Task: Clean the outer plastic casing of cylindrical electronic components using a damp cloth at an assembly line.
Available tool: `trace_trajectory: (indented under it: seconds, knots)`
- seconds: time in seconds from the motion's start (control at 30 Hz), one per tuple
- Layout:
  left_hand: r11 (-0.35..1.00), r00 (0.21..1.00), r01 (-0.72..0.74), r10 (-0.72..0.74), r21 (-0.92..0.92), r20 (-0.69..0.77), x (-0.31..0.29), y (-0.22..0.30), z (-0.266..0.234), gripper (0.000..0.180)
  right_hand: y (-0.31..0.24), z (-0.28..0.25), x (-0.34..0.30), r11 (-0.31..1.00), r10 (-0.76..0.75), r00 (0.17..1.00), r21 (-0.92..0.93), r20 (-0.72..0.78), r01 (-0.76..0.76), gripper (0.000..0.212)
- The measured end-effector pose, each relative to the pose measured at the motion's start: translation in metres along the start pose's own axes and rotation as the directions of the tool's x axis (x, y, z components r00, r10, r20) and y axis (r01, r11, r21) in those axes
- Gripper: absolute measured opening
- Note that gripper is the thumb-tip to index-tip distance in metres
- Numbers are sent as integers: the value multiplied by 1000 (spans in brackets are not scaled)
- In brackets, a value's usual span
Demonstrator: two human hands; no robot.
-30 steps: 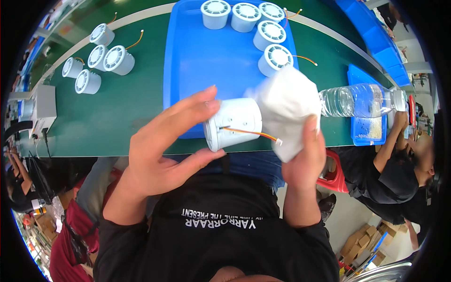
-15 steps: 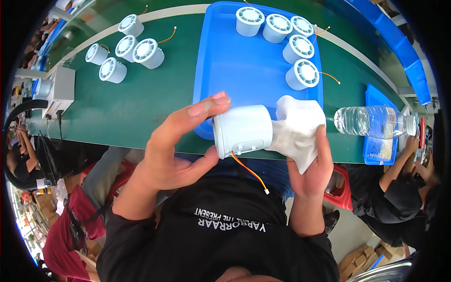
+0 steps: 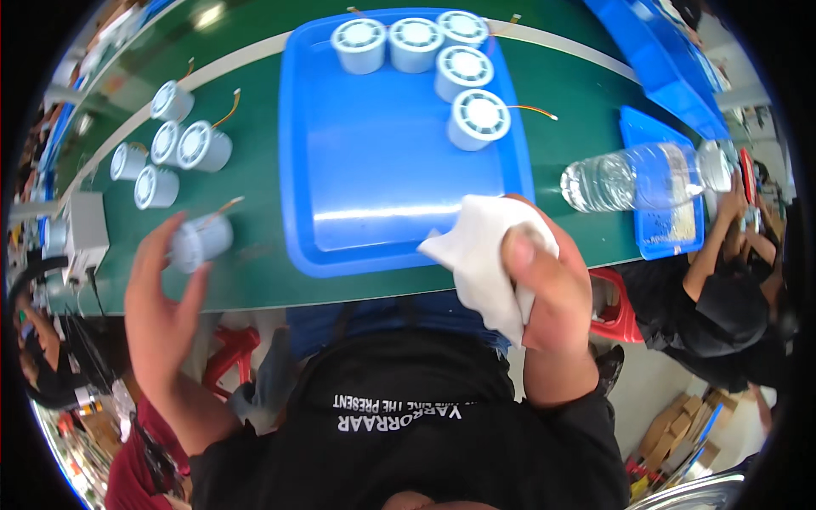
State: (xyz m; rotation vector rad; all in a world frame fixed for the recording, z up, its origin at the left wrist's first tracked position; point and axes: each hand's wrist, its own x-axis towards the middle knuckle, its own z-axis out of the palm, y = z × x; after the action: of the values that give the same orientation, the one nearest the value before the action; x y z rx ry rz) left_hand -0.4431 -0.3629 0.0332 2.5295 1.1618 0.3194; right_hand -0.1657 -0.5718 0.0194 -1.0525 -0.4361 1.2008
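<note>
At the left of the green table, my left hand (image 3: 159,313) grips a pale blue cylindrical housing (image 3: 206,241) between thumb and fingers. Motion blurs the housing, and its thin wire lead points up from it. I cannot tell whether it touches the table. My right hand (image 3: 557,293) is closed on a crumpled white cloth (image 3: 483,253), held over the near right corner of a blue tray (image 3: 293,170). Several similar housings (image 3: 478,119) with slotted round tops stand along the tray's far and right sides. Another group of housings (image 3: 204,146) stands on the table beyond my left hand.
Right of the tray lies a clear water bottle (image 3: 612,178), partly over a small blue tray (image 3: 671,242). A grey box (image 3: 87,229) with cables sits at the far left. Blue bins (image 3: 667,72) line the back right. Other people sit on both sides.
My left hand has carried the housing left, from in front of the tray to the table's left side. The cloth has come away from it, and my right hand now bunches the cloth.
</note>
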Motion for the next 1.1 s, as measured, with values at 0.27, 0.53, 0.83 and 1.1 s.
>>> trace_trajectory:
  seconds: [0.27, 0.53, 0.83, 1.1]
  knots:
    - [909, 953, 291, -302, 297, -8, 20, -48, -7, 48, -53, 8, -15, 984, -143, 964, -69, 223, 162, 46]
    - [975, 980, -197, 193, -100, -42, 109, 85, 37, 52, -26, 8, -2, 999, 49, 991, 11, 128, -51, 45]
    - [962, 962, -157, 99, 222, 253, 230, 111, 78, 64, 50, -19, -31, 950, 199, 977, 260, -71, -175, 60]
    - [672, 849, -435, 528, -599, -24, 98, 113, 68, 51, 45, -48, -24, 999, 28, 990, -38, -141, -34, 42]
